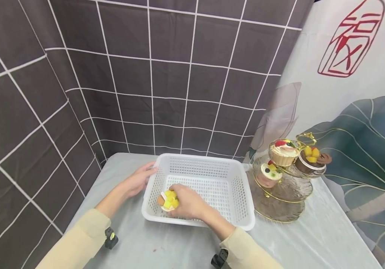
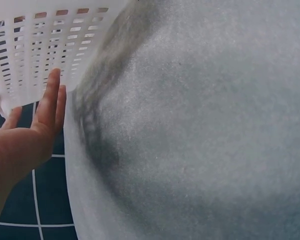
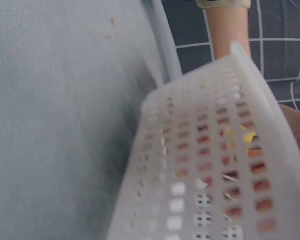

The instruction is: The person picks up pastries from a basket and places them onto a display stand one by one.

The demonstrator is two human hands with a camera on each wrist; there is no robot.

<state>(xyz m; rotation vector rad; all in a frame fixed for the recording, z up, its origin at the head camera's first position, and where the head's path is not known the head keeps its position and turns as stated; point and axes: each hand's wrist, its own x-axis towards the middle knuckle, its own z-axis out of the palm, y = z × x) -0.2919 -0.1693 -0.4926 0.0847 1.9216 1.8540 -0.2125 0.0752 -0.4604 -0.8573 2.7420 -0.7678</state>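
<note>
Inside the left part of a white plastic basket [image 1: 197, 157], my right hand [image 1: 189, 201] grips a cupcake [image 1: 170, 200] topped with yellow fruit cubes, white cream and a brown round piece. In the right wrist view, bits of its yellow topping [image 3: 248, 136] show through the basket's slotted wall [image 3: 190, 130]. The cupcake's lower part is hidden by hand. My left hand [image 1: 138, 181] holds the basket's left rim, its thumb over the edge. In the left wrist view, its fingers [image 2: 49, 102] lie fairly straight against the outer wall.
Right of the basket stands a tiered glass stand [image 1: 279, 209] with gold edges. It bears a cream cupcake [image 1: 283, 154], a chocolate cupcake [image 1: 310, 161] and a pink dessert cup [image 1: 269, 175]. A pale cloth [image 1: 128, 243] covers the table; dark grid-patterned fabric [image 1: 168, 78] hangs behind.
</note>
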